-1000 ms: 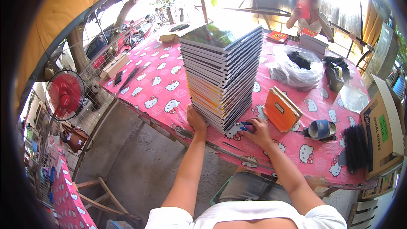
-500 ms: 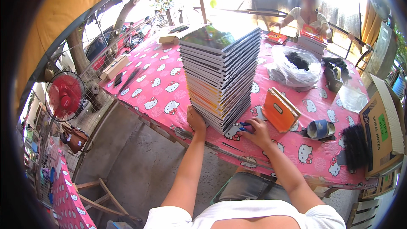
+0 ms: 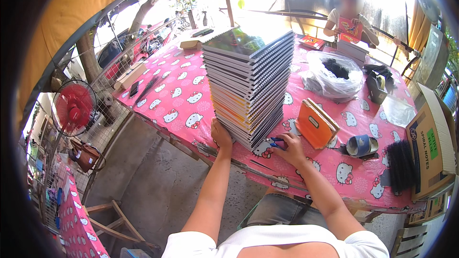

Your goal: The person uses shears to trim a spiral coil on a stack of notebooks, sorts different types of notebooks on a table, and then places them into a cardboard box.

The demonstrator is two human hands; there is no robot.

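A tall stack of spiral notebooks (image 3: 248,95) stands on the table in front of me, with coil bindings along its right side. My left hand (image 3: 221,134) grips the lower left side of the stack, its fingers partly hidden against the pages. Close to the bottom right corner, my right hand (image 3: 289,148) is closed on a small pair of blue-handled pliers (image 3: 276,142). The pliers' tip is beside the lowest coils; whether it touches them I cannot tell. An orange-covered book (image 3: 315,123) stands tilted just beyond my right hand.
On the pink patterned table (image 3: 174,93) are a plastic bag of black coils (image 3: 334,69), a tape dispenser (image 3: 377,88), a blue roll (image 3: 359,146), black coils (image 3: 400,165) and a cardboard box (image 3: 432,148). Across the table a person (image 3: 370,24) holds a red book (image 3: 350,28) by a book pile.
Across the table, the person has raised a red book upright in front of themselves. My hands, the pliers and the notebook stack have not visibly moved.
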